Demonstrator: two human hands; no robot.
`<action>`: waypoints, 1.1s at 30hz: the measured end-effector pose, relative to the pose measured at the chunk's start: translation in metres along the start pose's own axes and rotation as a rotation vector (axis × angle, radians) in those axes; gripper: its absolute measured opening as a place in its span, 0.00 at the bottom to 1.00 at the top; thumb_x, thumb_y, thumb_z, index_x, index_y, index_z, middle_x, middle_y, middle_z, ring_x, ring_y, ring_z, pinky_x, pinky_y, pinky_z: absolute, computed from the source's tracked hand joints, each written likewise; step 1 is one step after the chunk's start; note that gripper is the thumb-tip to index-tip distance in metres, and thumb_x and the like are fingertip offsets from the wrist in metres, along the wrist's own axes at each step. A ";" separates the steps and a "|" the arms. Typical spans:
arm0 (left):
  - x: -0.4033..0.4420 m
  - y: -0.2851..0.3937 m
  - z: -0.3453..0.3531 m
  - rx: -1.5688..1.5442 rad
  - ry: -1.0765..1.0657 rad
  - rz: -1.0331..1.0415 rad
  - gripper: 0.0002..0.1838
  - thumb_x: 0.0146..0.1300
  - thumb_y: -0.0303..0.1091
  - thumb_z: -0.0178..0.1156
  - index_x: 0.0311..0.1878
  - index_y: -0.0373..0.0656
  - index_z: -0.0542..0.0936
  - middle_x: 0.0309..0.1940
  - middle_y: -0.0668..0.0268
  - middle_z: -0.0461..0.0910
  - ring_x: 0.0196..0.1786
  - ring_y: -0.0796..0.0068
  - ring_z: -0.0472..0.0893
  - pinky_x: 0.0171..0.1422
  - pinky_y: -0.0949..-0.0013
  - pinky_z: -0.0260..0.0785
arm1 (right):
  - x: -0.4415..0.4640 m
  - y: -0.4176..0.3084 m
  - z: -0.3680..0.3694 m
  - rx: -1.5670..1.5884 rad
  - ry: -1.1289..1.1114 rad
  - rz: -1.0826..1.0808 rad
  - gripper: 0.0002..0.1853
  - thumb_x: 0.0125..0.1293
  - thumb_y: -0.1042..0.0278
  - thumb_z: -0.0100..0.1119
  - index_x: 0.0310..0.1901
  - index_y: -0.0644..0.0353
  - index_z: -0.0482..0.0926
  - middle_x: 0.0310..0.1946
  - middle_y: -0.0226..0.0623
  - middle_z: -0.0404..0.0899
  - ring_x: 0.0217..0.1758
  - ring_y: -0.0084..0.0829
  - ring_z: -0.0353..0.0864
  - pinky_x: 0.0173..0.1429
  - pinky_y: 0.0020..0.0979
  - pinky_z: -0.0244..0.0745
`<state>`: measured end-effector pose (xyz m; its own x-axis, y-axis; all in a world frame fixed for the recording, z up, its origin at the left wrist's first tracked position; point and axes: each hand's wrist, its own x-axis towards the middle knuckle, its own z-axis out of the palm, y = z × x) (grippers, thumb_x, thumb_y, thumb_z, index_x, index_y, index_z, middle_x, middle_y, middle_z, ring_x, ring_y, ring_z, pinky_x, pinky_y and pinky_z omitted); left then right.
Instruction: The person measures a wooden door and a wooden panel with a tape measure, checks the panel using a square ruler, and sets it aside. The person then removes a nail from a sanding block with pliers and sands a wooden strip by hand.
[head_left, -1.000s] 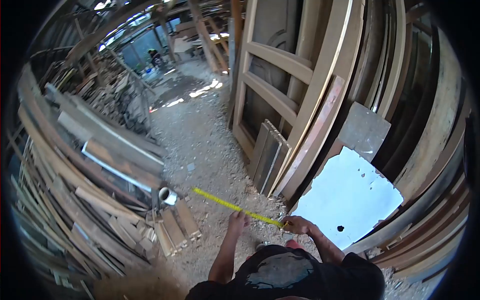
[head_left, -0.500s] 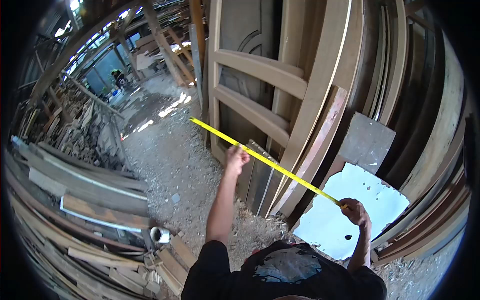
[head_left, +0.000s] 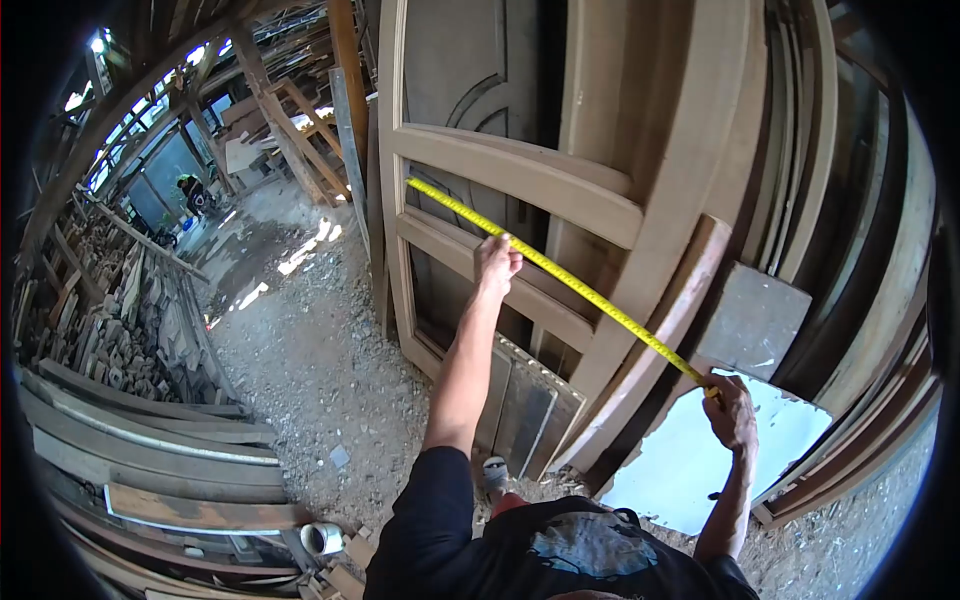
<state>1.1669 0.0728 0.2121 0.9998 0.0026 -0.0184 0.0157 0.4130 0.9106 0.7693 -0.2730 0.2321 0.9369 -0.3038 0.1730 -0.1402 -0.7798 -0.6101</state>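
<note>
A yellow tape measure [head_left: 590, 294] stretches straight across in front of a wooden door frame [head_left: 490, 150] with curved crosspieces. My left hand [head_left: 497, 264] is closed on the blade, pinching it part way along, and the free end extends past it toward the frame's left upright. My right hand [head_left: 732, 412] is closed around the other end of the tape, and its fingers mostly hide what is inside. Behind that hand lies a white, chipped sheet [head_left: 660, 465]. Whether the blade touches the wood I cannot tell.
A grey square panel [head_left: 755, 318] leans among upright boards [head_left: 870, 300] at right. Stacked planks [head_left: 170, 450] and a white pipe-like cylinder [head_left: 320, 538] lie at left. Gravelly ground [head_left: 300, 370] runs between. Another person [head_left: 195, 192] is far back.
Both hands and the tape have moved up and closer to the door frame. The blade's free end now lies over the frame rather than the ground. My view has shifted right.
</note>
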 end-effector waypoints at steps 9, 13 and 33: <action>0.203 0.053 -0.035 -0.018 -0.082 -0.067 0.10 0.77 0.43 0.59 0.39 0.49 0.78 0.24 0.72 0.78 0.22 0.83 0.76 0.26 0.76 0.74 | 0.060 -0.094 0.047 -0.120 0.225 0.052 0.22 0.58 0.76 0.60 0.56 0.61 0.82 0.46 0.48 0.78 0.49 0.46 0.79 0.56 0.42 0.77; 0.271 0.066 -0.051 -0.060 -0.118 -0.088 0.10 0.74 0.44 0.62 0.38 0.52 0.78 0.22 0.72 0.78 0.19 0.80 0.78 0.23 0.72 0.75 | 0.092 -0.136 0.067 -0.156 0.268 0.053 0.22 0.58 0.76 0.60 0.56 0.59 0.82 0.47 0.49 0.78 0.51 0.48 0.79 0.58 0.44 0.76; 0.348 0.084 -0.069 -0.144 -0.187 -0.074 0.09 0.74 0.42 0.62 0.40 0.51 0.77 0.25 0.70 0.80 0.23 0.78 0.80 0.27 0.71 0.77 | 0.182 -0.165 0.089 -0.160 0.256 0.042 0.19 0.56 0.77 0.61 0.52 0.64 0.82 0.44 0.51 0.80 0.48 0.49 0.82 0.55 0.43 0.76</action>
<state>1.5157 0.1708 0.2534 0.9806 -0.1957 0.0060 0.1010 0.5315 0.8410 0.9919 -0.1508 0.2958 0.8210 -0.4496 0.3518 -0.2448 -0.8339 -0.4946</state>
